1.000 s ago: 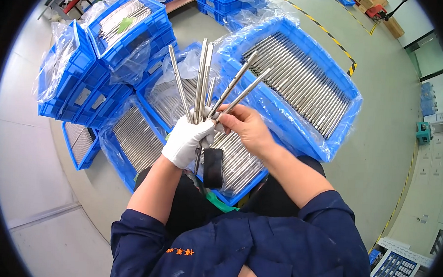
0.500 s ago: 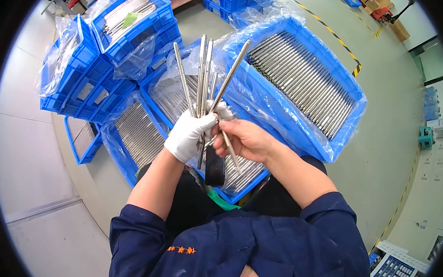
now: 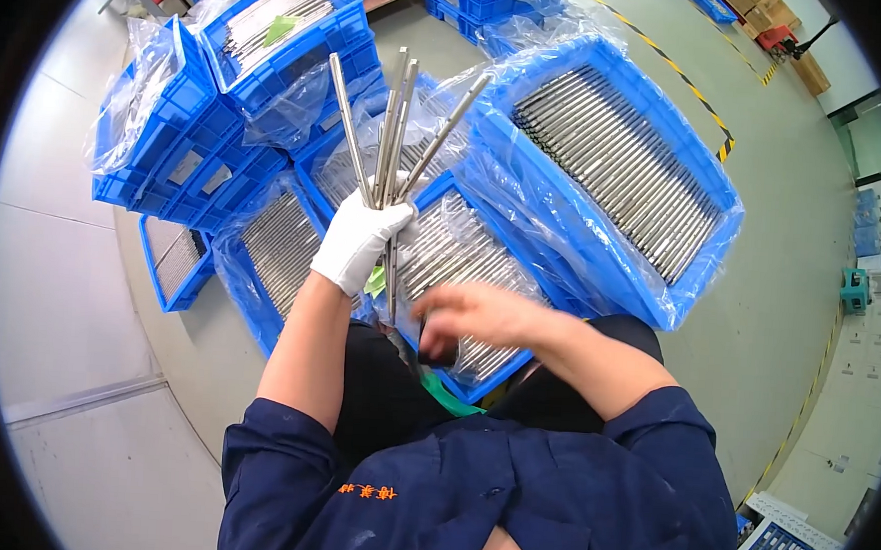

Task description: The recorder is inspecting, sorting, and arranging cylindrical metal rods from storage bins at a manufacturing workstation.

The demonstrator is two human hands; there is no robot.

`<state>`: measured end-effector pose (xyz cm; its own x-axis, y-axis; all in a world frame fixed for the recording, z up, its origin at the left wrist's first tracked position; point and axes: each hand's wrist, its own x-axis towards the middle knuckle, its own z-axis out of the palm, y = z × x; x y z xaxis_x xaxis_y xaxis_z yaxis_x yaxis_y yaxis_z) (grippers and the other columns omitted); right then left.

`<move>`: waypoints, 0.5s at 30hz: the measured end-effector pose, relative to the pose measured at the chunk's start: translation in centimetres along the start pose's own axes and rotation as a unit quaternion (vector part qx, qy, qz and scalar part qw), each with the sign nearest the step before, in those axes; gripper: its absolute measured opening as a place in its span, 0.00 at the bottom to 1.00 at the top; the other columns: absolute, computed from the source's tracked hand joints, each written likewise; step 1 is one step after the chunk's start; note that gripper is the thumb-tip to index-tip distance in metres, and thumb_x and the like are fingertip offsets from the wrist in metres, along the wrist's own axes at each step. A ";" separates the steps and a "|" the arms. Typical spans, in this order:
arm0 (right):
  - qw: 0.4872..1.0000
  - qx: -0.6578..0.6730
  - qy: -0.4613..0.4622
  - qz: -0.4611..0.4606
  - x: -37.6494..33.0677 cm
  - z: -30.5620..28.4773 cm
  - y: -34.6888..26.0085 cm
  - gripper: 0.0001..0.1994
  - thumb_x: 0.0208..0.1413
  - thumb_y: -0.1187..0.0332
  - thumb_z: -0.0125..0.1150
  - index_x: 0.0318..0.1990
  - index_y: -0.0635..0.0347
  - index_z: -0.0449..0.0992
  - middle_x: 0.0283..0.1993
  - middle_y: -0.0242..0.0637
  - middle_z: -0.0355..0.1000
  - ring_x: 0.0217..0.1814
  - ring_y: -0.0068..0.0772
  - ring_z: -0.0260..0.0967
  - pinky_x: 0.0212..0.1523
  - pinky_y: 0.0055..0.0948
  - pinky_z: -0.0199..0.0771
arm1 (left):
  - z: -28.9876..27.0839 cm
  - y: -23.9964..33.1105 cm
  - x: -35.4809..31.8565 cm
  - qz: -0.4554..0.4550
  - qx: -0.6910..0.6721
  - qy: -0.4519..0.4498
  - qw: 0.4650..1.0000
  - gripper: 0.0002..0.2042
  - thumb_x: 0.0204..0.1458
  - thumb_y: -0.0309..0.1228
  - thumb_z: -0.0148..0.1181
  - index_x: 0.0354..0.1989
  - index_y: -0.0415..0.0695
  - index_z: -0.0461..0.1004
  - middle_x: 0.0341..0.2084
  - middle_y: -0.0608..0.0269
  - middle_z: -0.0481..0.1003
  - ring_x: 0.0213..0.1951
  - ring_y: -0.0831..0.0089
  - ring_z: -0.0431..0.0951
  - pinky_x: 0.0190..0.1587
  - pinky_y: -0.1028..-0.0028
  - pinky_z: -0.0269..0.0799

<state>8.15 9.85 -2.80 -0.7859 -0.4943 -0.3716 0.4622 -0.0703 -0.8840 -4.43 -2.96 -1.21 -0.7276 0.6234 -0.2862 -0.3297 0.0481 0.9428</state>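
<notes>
My left hand (image 3: 355, 239), in a white glove, is closed round a bundle of several slim metal rods (image 3: 393, 133). The rods fan out above the fist, and their lower ends stick out below it. My bare right hand (image 3: 483, 315) is to the right of the bundle and lower, apart from it. Motion smears its fingers, so I cannot make out whether they hold anything. A dark object (image 3: 440, 353) shows partly beneath those fingers. Under both hands is a blue crate with more metal rods (image 3: 452, 241). A small green piece (image 3: 375, 282) shows beside the rods' lower ends.
At the right stands a large blue crate (image 3: 704, 279) lined with clear plastic, holding rows of rods (image 3: 616, 165). Stacked blue crates (image 3: 162, 176) rise at the left. Another rod-filled crate (image 3: 280, 252) sits left of my hands. Yellow-black tape (image 3: 671, 68) marks the floor.
My right hand has moved away from the bundle, downward, and is now blurred. My left hand, with the rods, has shifted slightly left. The view has shifted a little.
</notes>
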 end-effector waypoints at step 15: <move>0.785 -0.029 0.494 -0.373 -2.8 -6.7 -3.1 0.13 0.55 0.70 0.41 0.45 0.65 0.67 0.34 0.36 0.69 0.29 0.21 0.64 0.34 0.18 0.66 | 3.1 -0.8 -1.5 -0.084 -0.002 -0.075 0.994 0.13 0.43 0.28 0.53 0.38 0.36 0.65 0.16 0.70 0.62 0.16 0.84 0.61 0.19 0.83 0.59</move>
<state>6.18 17.23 -0.86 -0.7770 0.5814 0.2414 -0.2739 0.0330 -0.9612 -1.22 -1.52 -1.03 -0.5637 0.7164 -0.4111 -0.4413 0.1595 0.8831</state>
